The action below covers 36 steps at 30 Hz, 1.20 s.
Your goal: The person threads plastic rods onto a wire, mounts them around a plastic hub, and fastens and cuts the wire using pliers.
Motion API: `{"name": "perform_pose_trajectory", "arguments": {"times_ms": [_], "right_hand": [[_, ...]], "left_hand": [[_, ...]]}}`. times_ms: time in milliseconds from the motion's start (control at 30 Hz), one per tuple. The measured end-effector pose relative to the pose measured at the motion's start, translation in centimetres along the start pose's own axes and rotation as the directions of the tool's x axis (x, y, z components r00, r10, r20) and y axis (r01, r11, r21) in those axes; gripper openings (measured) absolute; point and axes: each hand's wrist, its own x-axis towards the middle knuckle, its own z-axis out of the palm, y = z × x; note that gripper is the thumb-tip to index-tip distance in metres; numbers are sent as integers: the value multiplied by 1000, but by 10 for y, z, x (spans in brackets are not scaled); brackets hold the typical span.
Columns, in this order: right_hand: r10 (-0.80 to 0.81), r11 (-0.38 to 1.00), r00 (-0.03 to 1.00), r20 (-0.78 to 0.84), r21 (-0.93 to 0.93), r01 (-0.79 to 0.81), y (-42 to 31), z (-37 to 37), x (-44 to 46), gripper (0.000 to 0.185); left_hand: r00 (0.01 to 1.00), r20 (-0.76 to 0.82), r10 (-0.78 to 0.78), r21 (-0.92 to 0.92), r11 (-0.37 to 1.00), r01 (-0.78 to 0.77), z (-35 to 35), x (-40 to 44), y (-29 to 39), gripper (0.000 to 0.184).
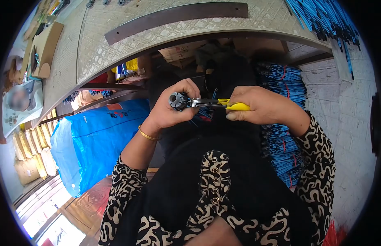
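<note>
Near the middle of the head view, my left hand (170, 104) is closed around a dark part with a round, notched end (176, 99). My right hand (258, 104) grips pliers by their yellow handles (239, 106). The metal jaws (204, 102) point left and meet a small metal piece at the side of the dark part, beside my left thumb. Thin blue pieces show below the jaws; what they join to is hidden.
A table (264, 26) with a curved dark strip (178, 20) spans the top. Blue rods (321, 16) lie at its right end. Bundled blue rods (284, 143) are stacked right of my lap. A blue bag (100, 139) and wrapped packs (34, 147) stand left.
</note>
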Motion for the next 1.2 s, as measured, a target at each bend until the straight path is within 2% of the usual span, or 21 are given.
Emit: {"name": "perform_pose_trajectory", "arguments": {"times_ms": [133,233,433,533,667,833,900,967,1033,1067,1100,1133,1167,1200], "right_hand": [[76,997,997,23,-20,-76,-9,-3,-4,38],[64,997,997,53,-51,-61,-12,-5,-7,44],[87,995,994,71,-61,-82,-15,-11,-8,42],[85,996,994,66,-10,-85,-16,-8,-14,42],[129,958,991,-24,260,-118,-9,19,-11,42],[25,910,939,-344,396,120,31,94,31,29],[-8,886,893,-450,410,215,40,107,44,26],[-97,894,878,-469,346,283,41,104,42,22],[-93,899,894,-437,350,264,38,89,29,26],[-150,921,904,-401,276,275,39,79,22,29],[35,829,992,-122,557,39,33,58,12,32],[140,632,970,197,737,-240,24,41,3,36],[-126,306,931,343,906,-293,40,46,-4,40],[-432,-46,837,337,918,-394,58,59,-6,44]], "left_hand": [[1000,9,-22,19,1000,22,0,-1,1,19],[999,33,-3,27,1000,2,-1,1,1,20],[999,33,-27,50,998,25,-1,1,1,21],[998,52,-25,40,999,23,-4,1,-6,30],[1000,-16,1,-92,996,-2,-5,4,-14,37],[990,-129,-64,-185,982,40,-2,6,-18,31],[991,-124,-51,-109,993,37,-8,6,-21,31],[994,-100,-44,-85,996,35,-9,9,-20,31],[995,-88,-37,-105,994,27,-6,11,-19,32],[995,-92,-35,-114,993,24,-5,12,-18,33],[995,-92,-31,-108,994,21,-4,13,-19,38],[995,-96,-36,-96,995,26,-2,14,-18,43],[998,-49,-31,-64,998,28,3,16,-14,48],[1000,0,-30,-15,999,30,2,19,-8,53]]}}
